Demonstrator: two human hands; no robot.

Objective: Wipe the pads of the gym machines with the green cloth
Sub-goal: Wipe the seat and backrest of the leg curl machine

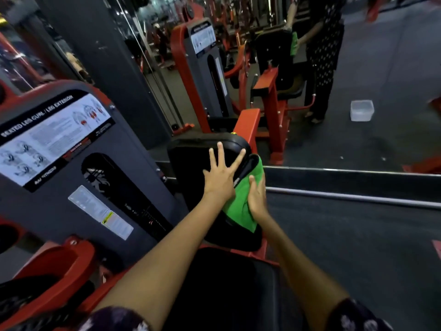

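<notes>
The black back pad [191, 161] of a red leg curl machine stands upright in the middle of the view. My left hand [220, 174] rests flat on its front face with the fingers spread. The green cloth [241, 206] hangs over the pad's right edge. My right hand [257, 199] presses the cloth against that edge, thumb on the front and the other fingers hidden behind. The black seat pad [222, 283] lies below, between my forearms.
The machine's grey weight-stack cover [95, 177] with an instruction sheet stands to the left. A mirror wall ahead reflects a person holding a green cloth [294, 43] at the same machine. A clear plastic tub [361, 110] shows in the mirror on the dark floor. Dark floor lies to the right.
</notes>
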